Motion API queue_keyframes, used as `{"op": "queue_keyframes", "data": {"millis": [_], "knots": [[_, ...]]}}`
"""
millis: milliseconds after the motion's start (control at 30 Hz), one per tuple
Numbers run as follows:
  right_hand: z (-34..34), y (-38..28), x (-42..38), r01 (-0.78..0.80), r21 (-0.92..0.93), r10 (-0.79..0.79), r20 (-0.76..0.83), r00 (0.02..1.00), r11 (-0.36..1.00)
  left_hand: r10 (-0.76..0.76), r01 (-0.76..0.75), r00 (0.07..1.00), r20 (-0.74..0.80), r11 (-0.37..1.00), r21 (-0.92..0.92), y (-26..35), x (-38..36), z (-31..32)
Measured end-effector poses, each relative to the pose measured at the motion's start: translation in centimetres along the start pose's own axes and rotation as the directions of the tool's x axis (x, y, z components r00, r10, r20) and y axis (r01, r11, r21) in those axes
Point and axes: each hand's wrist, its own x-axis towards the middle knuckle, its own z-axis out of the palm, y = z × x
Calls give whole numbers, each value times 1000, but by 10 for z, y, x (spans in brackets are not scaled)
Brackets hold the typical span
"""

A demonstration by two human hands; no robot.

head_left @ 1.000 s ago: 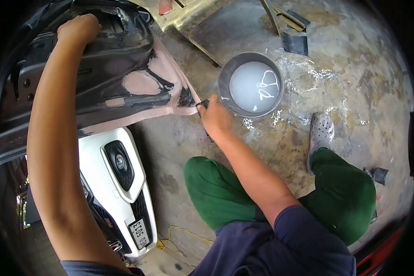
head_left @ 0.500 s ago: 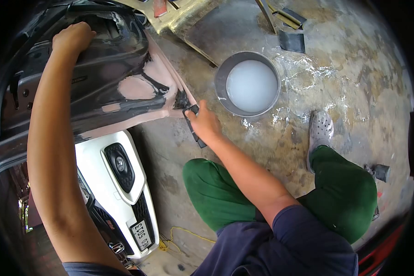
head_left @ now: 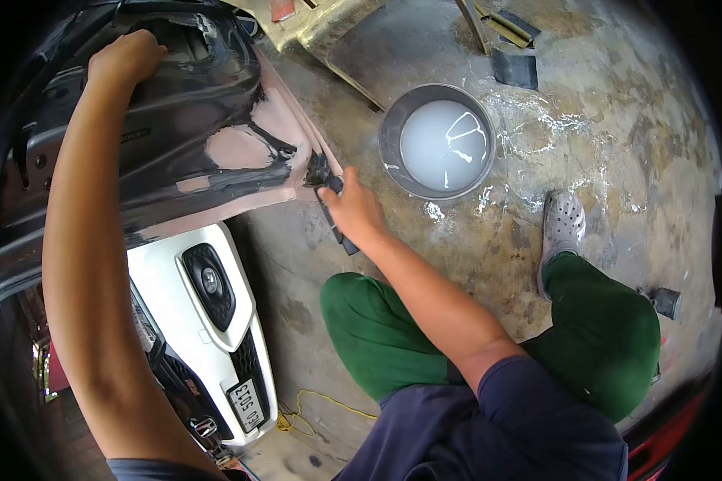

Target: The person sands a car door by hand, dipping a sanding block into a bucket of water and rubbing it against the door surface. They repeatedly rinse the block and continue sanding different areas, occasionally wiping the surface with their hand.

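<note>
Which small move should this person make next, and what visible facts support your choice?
Probably a short stroke of the dark block along the pink edge of the panel: the right hand grips the block close to the panel's corner, while the left hand rests on the panel, perhaps steadying it.

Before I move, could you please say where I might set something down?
The floor is bare between the bucket, right forearm and grey shoe. It is crowded around the right hand, black block and car panel.
</note>
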Motion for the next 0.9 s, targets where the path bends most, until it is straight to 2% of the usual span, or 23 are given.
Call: {"op": "queue_keyframes", "data": {"millis": [33,67,167,200,300,333,400,433,467,533,567,667,767,900], "knots": [[-7,-14,-5,-48,12,48,42,998,999,-10,10,1000,-13,1000,5,2,2,-1],[-17,-37,-19,7,-12,-6,23,1000,1000,-12,12,1000,-6,1000,-7,4,5,-3],[-7,-4,-5,64,-77,-68,-51,996,995,-9,10,1000,17,1000,-16,2,1,-3],[-14,-4,3,5,-156,-7,-15,1000,988,-21,21,1000,-4,1000,-7,0,-2,-4],[-2,-9,-6,161,-69,-167,-75,983,984,-10,11,999,-42,1000,2,5,1,-3],[-12,-26,-14,113,-5,-113,-32,993,994,5,-6,1000,-11,1000,-8,5,2,-4],[-3,-1,-10,108,-6,-108,-69,992,994,20,-19,999,29,1000,-23,4,-1,-5],[-3,7,2,132,-14,-133,-90,987,991,-3,3,1000,3,1000,-28,-1,-1,-6],[-1,16,10,44,-65,-48,-55,997,997,-13,12,1000,-20,1000,-26,-1,-2,-4],[0,-8,-5,177,-7,-176,-112,978,984,-28,26,995,-91,999,-18,4,-2,1],[0,-17,-11,238,15,-233,-138,963,971,-20,18,998,-65,999,-29,5,2,1],[5,-27,-17,233,47,-227,-107,968,971,12,-11,1000,26,999,-35,2,-1,-4],[10,-14,-8,277,89,-257,-184,949,957,-8,8,1000,-18,1000,6,-1,-6,-1],[-3,-24,-16,171,121,-159,-103,982,978,16,-18,998,-62,999,-38,-6,-2,7]]}}
